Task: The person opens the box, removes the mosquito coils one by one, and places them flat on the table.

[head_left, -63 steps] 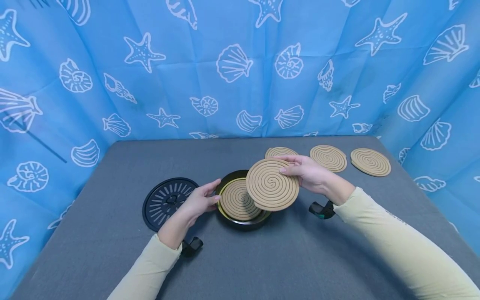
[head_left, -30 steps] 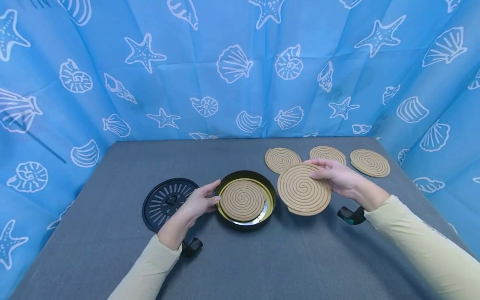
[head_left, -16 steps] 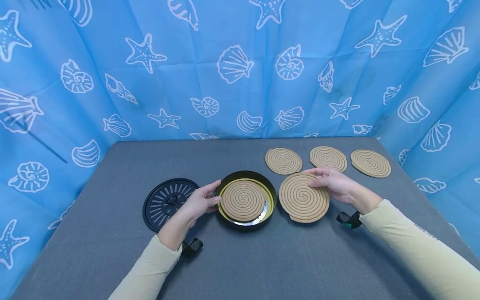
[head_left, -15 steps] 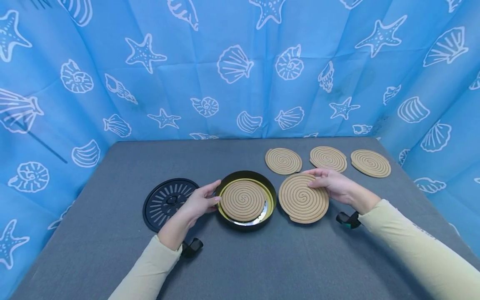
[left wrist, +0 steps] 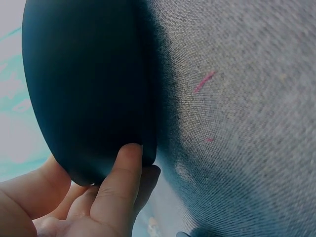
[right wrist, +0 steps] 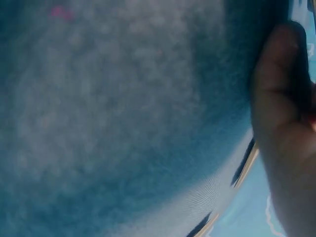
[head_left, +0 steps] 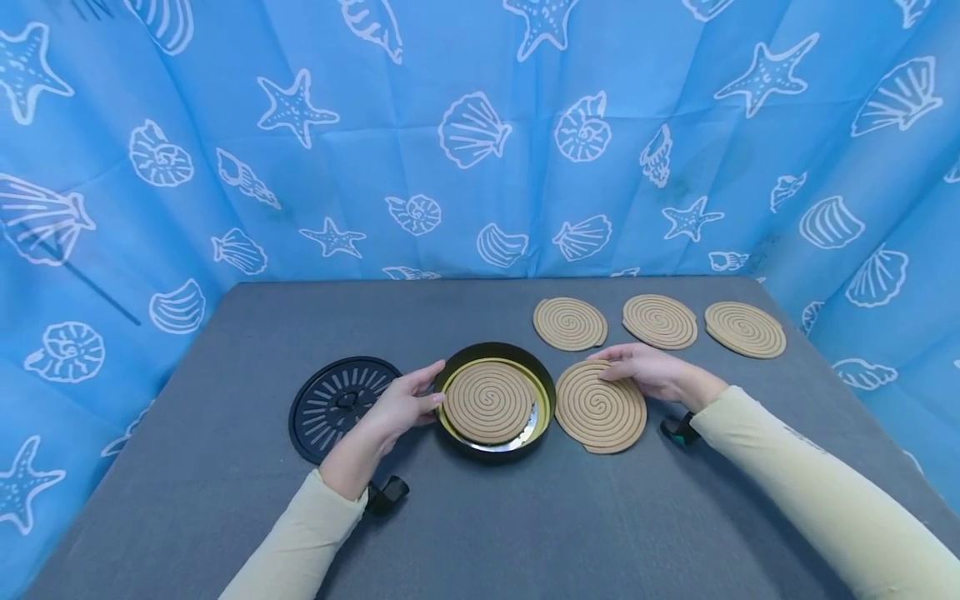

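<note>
My left hand (head_left: pixel 393 412) grips the left side of a round black tin (head_left: pixel 491 457) with a yellow inner rim. In the left wrist view, the fingers and thumb hold the wall of the tin (left wrist: pixel 89 89). Inside it lies a tan spiral mosquito coil (head_left: pixel 489 402). To the right of the tin, another mosquito coil (head_left: pixel 600 408) lies at or just above the table, and my right hand (head_left: pixel 648 371) pinches its upper right edge. The right wrist view is blurred and shows the right hand (right wrist: pixel 284 103) over the grey cloth, with the pinched coil out of sight.
Three more mosquito coils lie in a row at the back right: a left one (head_left: pixel 570 324), a middle one (head_left: pixel 659 322) and a right one (head_left: pixel 745 330). Left of the tin sits a black slotted lid (head_left: pixel 318 417). A blue shell-print curtain (head_left: pixel 420 158) borders the grey table (head_left: pixel 480 533).
My right hand has carried the mosquito coil from over the tin to the right, then lowered it toward the table beside the tin. The left hand stays at the tin.
</note>
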Motion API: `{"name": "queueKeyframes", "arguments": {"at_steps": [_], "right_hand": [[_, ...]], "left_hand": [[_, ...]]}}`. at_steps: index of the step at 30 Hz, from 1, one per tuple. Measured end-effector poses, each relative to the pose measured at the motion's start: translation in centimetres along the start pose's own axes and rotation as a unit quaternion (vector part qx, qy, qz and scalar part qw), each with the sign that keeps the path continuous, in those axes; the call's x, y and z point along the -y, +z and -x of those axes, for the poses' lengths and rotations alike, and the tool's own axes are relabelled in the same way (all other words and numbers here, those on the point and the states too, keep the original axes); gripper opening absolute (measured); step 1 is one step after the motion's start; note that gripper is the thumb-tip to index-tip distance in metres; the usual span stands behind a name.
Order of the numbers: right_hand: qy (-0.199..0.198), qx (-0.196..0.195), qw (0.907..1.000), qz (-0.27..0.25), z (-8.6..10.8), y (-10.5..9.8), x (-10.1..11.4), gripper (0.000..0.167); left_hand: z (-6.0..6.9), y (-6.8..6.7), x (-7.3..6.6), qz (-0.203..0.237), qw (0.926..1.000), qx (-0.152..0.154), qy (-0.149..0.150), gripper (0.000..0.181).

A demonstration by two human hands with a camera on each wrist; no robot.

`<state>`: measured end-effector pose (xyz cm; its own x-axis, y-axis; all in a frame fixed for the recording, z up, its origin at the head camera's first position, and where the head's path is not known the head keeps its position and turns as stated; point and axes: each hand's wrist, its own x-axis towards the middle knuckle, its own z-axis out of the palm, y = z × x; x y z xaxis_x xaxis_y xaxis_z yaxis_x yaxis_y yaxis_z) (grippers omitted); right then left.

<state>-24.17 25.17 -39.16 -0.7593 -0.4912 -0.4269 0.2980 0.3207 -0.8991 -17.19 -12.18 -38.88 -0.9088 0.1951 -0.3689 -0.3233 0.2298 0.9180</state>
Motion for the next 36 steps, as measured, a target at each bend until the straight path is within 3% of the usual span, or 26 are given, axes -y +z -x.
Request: {"name": "queueKeyframes", "arguments": {"at_steps": [4,9,17,26,36], "right_hand": [[-0.002,-0.012,0.9998,0.018,-0.2,0.0,0.0,0.052],[-0.008,-0.031,0.9995,0.001,0.1,-0.2,0.2,0.054],[-0.054,-0.064,0.9964,-0.011,0.8,-0.4,0.3,0.053],[-0.077,-0.078,0.9899,-0.09,2.5,-0.3,0.9,0.052],[-0.105,-0.041,0.9763,-0.185,3.8,1.6,2.5,0.058]], "left_hand": [[0.0,0.1,-0.1,0.0,1.0,-0.001,-0.005,0.056],[0.1,0.1,-0.3,-0.002,0.9999,-0.004,-0.009,0.056],[0.1,0.1,-0.3,-0.003,0.9999,-0.004,-0.01,0.056],[0.0,0.1,-0.3,-0.003,0.9999,-0.002,-0.009,0.056],[0.0,0.0,-0.2,-0.009,0.9999,-0.001,-0.011,0.056]]}}
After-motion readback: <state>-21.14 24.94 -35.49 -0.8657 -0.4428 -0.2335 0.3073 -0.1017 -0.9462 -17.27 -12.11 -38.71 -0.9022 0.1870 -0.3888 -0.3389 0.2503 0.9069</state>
